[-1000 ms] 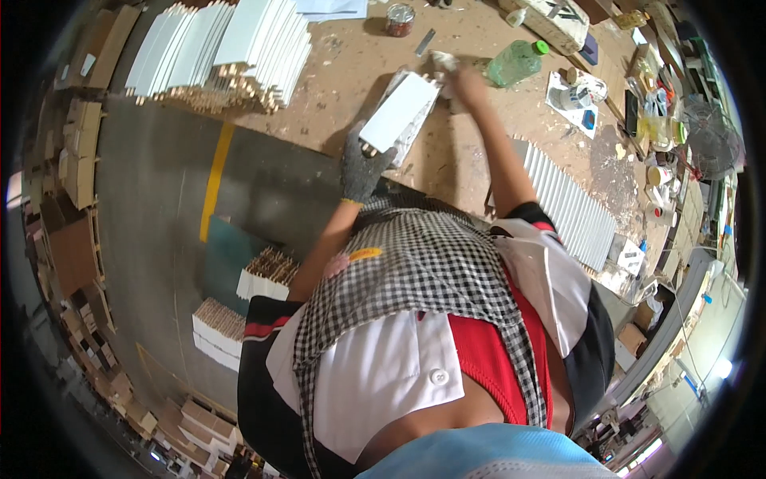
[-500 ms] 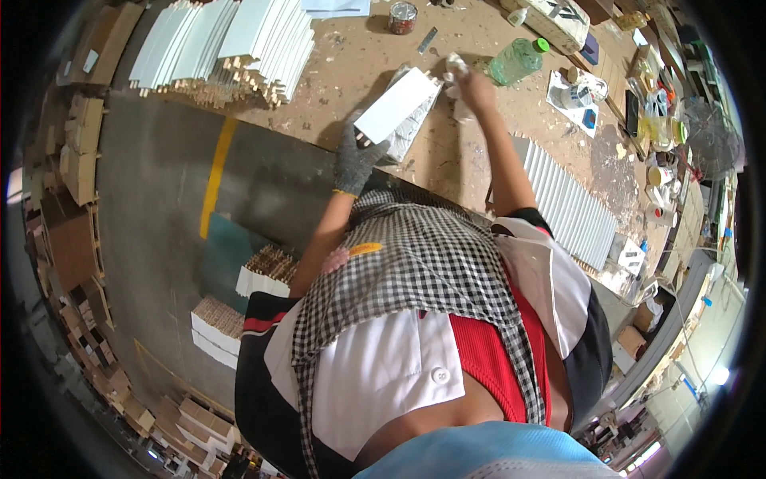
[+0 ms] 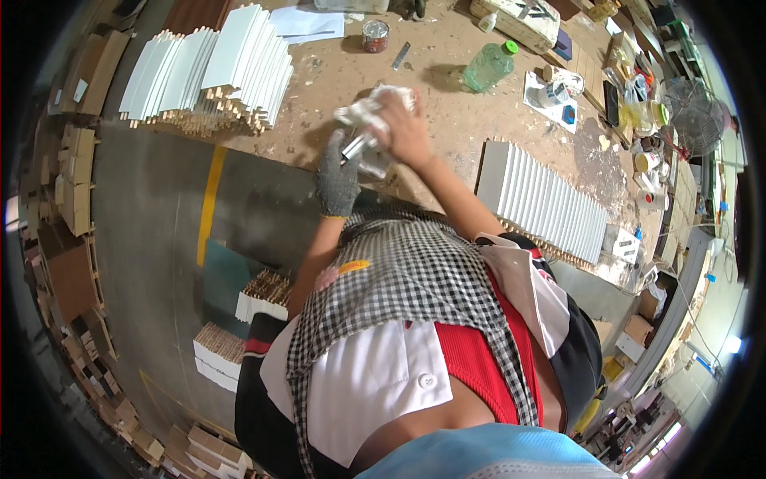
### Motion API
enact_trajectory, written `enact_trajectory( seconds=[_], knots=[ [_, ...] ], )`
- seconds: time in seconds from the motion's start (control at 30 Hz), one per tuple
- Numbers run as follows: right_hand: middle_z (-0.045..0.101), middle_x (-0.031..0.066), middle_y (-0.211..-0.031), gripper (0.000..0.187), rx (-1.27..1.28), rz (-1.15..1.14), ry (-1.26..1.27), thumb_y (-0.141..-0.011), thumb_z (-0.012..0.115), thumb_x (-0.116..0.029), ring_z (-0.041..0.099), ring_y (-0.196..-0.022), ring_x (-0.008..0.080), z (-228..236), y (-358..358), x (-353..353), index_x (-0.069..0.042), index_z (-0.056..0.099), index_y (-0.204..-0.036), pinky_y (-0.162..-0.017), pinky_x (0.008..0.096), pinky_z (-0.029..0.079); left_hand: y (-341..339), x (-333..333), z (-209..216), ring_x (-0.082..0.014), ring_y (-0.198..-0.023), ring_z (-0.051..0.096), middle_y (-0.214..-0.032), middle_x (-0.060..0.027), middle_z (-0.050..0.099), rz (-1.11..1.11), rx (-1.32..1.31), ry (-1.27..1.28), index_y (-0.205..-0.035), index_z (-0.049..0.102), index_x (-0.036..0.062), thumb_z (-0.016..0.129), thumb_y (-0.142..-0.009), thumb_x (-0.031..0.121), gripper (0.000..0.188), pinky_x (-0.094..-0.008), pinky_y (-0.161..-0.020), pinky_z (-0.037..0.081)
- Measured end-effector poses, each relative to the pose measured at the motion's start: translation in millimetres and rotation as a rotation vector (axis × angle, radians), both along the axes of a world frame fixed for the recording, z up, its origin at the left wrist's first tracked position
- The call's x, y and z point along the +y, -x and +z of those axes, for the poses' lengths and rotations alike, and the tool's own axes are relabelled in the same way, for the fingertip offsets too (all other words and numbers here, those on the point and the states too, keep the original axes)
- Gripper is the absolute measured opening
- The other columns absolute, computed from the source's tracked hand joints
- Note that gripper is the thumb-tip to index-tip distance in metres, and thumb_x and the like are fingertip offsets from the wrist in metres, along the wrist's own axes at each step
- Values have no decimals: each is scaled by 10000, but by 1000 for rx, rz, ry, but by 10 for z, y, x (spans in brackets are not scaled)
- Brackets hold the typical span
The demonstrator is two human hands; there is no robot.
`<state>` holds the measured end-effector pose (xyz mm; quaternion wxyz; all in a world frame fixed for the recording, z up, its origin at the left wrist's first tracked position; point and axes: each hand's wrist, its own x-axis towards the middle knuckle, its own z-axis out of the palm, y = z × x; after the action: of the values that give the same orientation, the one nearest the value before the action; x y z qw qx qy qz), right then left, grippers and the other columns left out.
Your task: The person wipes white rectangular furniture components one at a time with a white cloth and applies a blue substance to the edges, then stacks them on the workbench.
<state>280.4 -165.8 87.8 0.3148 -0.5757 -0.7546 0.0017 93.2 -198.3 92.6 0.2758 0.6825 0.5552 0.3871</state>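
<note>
My left hand [image 3: 337, 182], in a grey knit glove, is closed around the near end of a white painted slat [image 3: 355, 148]. The slat is tilted so mostly a narrow side shows. My bare right hand [image 3: 407, 132] grips a crumpled white cloth [image 3: 357, 112] and presses it over the slat's far part, hiding that end. Below the slat, a pale plastic-looking wrapped pad [image 3: 373, 165] lies at the edge of the brown workbench [image 3: 319, 84], partly covered by my hands.
White slats with wooden pegs [image 3: 243, 60] are stacked at the far left; another row [image 3: 542, 199] lies right. Behind stand a green bottle [image 3: 488, 67], a tin can [image 3: 375, 36] and a small metal ruler [image 3: 401, 55]. A fan [image 3: 692, 120] is at far right.
My right hand has moved left with the cloth, from beside the slat onto it. The slat has turned from its broad white face to a narrow side; my left hand still grips it.
</note>
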Motion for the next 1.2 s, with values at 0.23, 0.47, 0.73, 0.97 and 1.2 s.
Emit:
enact_trajectory(
  seconds=[0.23, 0.47, 0.73, 0.97, 1.2],
  knots=[
    [703, 245, -909, 584, 549, -672, 355, -990, 474, -494, 685, -862, 384, -228, -1705, 327, 48, 685, -1037, -745, 454, 510, 156, 93, -101, -345, -1164, 598, -1286, -199, 605, -177, 207, -151, -1232, 614, 33, 562, -922, 34, 314, -397, -999, 477],
    [683, 184, -947, 303, 504, -467, 252, -931, 640, -320, 660, -805, 307, 401, -677, -19, -50, 664, -1068, -718, 386, 521, 93, -173, -65, -388, -1322, 432, -1467, -206, 417, -199, 71, -188, -1378, 461, 40, 783, -764, 306, 742, -426, -1101, 365],
    [644, 204, -1142, 368, 32, -141, 330, -924, 574, -385, 634, -1048, 331, -301, -508, 217, -90, 650, -1131, -914, 502, 483, 53, -153, -357, -387, -1178, 576, -1340, -269, 541, -173, -140, 194, -1507, 254, 10, 837, -751, 334, 1007, -429, -938, 496],
    [687, 153, -787, 259, 275, -225, 272, -863, 653, -322, 655, -656, 288, 294, -473, 57, -71, 705, -901, -594, 428, 503, 117, -271, -566, -342, -1263, 521, -1396, -276, 479, -219, -244, 47, -1498, 252, -9, 840, -750, 293, 997, -445, -1003, 462],
    [484, 160, -1452, 483, 67, -88, 126, -901, 566, -143, 447, -1354, 318, -607, -522, -189, -114, 515, -1380, -1106, 517, 333, 59, -169, -408, -334, -1203, 570, -1307, -261, 553, -192, -142, 96, -1455, 339, -27, 834, -765, 295, 908, -407, -950, 503]
  ],
)
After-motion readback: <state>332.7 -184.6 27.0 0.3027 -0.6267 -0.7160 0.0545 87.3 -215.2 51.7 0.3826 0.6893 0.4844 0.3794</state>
